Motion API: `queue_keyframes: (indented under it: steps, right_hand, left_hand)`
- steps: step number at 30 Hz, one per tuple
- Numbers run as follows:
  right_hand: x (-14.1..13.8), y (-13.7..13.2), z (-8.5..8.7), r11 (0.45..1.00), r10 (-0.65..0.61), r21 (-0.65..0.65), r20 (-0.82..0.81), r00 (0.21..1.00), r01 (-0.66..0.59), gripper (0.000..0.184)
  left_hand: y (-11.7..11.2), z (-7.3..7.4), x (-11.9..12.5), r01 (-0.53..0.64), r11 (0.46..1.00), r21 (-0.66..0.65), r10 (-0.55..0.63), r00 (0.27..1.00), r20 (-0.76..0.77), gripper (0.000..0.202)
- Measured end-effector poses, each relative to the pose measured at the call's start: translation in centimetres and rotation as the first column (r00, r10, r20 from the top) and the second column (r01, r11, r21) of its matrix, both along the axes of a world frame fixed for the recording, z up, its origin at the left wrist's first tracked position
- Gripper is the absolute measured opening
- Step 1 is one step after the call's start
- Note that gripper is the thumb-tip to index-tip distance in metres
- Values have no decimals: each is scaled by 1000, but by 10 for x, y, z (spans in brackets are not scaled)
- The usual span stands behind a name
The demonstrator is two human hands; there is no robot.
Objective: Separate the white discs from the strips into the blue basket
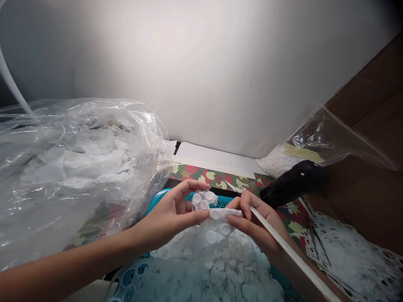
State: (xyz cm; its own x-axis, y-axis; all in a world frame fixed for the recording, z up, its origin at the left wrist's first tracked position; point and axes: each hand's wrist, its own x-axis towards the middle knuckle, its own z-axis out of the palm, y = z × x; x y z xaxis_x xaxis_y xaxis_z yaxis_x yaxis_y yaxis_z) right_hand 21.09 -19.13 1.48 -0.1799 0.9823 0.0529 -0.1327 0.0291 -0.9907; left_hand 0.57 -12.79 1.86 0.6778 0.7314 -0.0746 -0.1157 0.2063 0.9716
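Observation:
My left hand (176, 205) pinches a folded white sheet (217, 237) with raised round discs in it, holding it between thumb and fingers. The thumb and forefinger of my right hand (252, 214) grip the same sheet by its right upper edge. A long thin white stick-like tool (283, 245) with a pointed far end also lies in my right hand, passing between its fingers and back along the forearm. Below both hands, a blue perforated basket (159, 196) holds a heap of small white round discs (233, 268).
A large clear plastic bag (78, 159) of white sheets stands on the left. To the right are a black object (292, 180), a pile of punched-out white sheets (352, 247) and a brown cardboard box (365, 197). A camouflage-patterned mat (201, 173) and white wall (204, 75) lie beyond.

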Motion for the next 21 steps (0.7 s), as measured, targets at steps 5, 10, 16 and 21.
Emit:
queue_keyframes:
  steps: [5,10,16,21]
  right_hand:
    - [-3,-2,3,998,-58,-13,0,998,58,28]
    - [-6,-2,6,991,-133,-10,-8,991,133,32]
    - [-1,1,4,988,-152,41,19,988,151,31]
    - [-1,-5,5,949,-293,186,233,927,253,28]
  left_hand:
    - [1,0,1,101,995,8,-101,994,41,19]
    - [1,-1,1,167,986,-32,-165,985,53,19]
    - [1,0,1,6,1000,4,-6,1000,4,16]
    - [3,-1,1,-24,999,-27,24,1000,20,19]
